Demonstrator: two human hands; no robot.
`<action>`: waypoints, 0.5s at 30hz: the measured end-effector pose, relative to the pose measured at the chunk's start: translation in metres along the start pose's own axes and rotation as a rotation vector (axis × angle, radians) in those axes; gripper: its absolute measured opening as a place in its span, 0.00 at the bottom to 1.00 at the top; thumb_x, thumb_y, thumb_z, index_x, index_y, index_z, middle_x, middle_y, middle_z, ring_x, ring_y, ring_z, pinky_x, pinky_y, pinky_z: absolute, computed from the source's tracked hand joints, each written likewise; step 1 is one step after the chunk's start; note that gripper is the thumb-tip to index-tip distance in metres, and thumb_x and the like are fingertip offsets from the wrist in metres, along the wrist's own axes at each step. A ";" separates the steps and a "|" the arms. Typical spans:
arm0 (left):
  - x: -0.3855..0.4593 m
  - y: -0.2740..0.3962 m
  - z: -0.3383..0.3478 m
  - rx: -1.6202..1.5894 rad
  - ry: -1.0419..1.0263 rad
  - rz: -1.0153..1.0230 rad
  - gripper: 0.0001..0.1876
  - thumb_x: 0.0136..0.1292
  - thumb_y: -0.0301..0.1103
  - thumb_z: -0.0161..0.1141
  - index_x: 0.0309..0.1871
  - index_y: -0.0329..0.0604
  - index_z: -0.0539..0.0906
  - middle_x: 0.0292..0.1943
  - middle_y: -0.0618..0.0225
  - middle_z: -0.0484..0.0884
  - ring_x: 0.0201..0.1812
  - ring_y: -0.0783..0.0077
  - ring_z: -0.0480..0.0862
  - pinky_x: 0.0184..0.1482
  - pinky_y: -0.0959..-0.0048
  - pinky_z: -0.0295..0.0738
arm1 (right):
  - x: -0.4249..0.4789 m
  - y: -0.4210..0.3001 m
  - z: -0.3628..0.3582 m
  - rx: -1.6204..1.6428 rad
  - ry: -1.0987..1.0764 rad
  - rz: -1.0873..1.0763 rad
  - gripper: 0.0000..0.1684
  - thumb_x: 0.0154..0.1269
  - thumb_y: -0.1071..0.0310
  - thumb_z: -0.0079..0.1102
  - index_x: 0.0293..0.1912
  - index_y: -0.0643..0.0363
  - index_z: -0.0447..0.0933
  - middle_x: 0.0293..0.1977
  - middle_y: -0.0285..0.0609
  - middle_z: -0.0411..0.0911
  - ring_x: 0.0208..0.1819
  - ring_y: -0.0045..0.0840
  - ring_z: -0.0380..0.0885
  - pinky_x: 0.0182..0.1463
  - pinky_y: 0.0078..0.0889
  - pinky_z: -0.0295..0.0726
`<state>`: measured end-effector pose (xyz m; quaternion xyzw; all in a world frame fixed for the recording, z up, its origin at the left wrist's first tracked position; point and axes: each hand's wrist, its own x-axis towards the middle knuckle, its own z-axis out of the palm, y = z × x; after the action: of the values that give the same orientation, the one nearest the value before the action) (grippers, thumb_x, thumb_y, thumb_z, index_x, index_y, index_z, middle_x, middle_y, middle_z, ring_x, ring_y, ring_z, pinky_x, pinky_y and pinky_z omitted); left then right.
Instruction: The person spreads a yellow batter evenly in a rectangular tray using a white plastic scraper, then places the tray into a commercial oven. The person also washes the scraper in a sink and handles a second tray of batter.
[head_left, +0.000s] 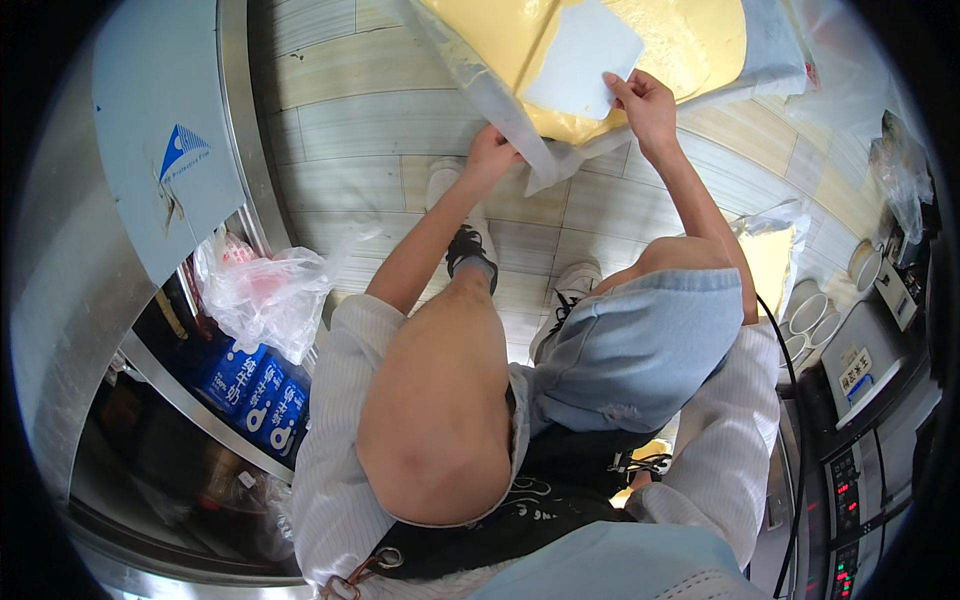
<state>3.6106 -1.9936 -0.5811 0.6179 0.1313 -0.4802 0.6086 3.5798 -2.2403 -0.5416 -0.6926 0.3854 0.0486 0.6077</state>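
My right hand (646, 107) pinches the edge of a white plastic scraper (581, 56) between thumb and fingers. The scraper lies flat against a thick, smooth yellow mass (675, 45), which looks like a creamy paste or batter. Under the mass is a translucent plastic sheet (480, 82), its loose corner hanging down toward me. My left hand (493, 154) grips the sheet's near-left edge, its fingertips partly hidden behind it. A groove runs through the yellow surface left of the scraper.
Wood-look tile floor (337, 127) lies below, with my shoes (469, 244) on it. To the left, a metal cabinet (169, 150) holds plastic bags (262, 289) and blue cartons (255, 397). At right are another bagged yellow slab (769, 262), white cups (808, 311) and a black cable (797, 450).
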 end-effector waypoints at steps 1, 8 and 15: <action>0.000 0.000 0.000 -0.009 -0.011 -0.003 0.13 0.65 0.25 0.55 0.53 0.35 0.74 0.47 0.61 0.80 0.47 0.70 0.82 0.50 0.71 0.80 | -0.001 0.004 0.000 -0.085 -0.010 -0.006 0.17 0.60 0.58 0.65 0.28 0.62 0.76 0.21 0.35 0.77 0.24 0.15 0.74 0.31 0.20 0.73; 0.002 -0.006 0.010 -0.126 0.057 0.108 0.12 0.61 0.20 0.57 0.49 0.36 0.74 0.41 0.62 0.80 0.40 0.70 0.83 0.40 0.73 0.84 | 0.005 0.017 -0.074 -0.411 -0.007 -0.119 0.17 0.61 0.58 0.64 0.40 0.64 0.81 0.24 0.35 0.79 0.24 0.14 0.72 0.30 0.20 0.71; 0.015 -0.010 0.009 0.143 0.144 0.149 0.17 0.59 0.22 0.59 0.52 0.33 0.73 0.39 0.63 0.82 0.39 0.70 0.84 0.38 0.74 0.83 | 0.008 -0.030 -0.092 -0.214 -0.067 -0.101 0.17 0.62 0.57 0.64 0.39 0.63 0.81 0.25 0.32 0.78 0.27 0.12 0.70 0.35 0.17 0.70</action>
<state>3.6069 -2.0057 -0.5972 0.7006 0.0937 -0.3961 0.5861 3.5662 -2.3260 -0.4976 -0.7699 0.3222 0.0819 0.5447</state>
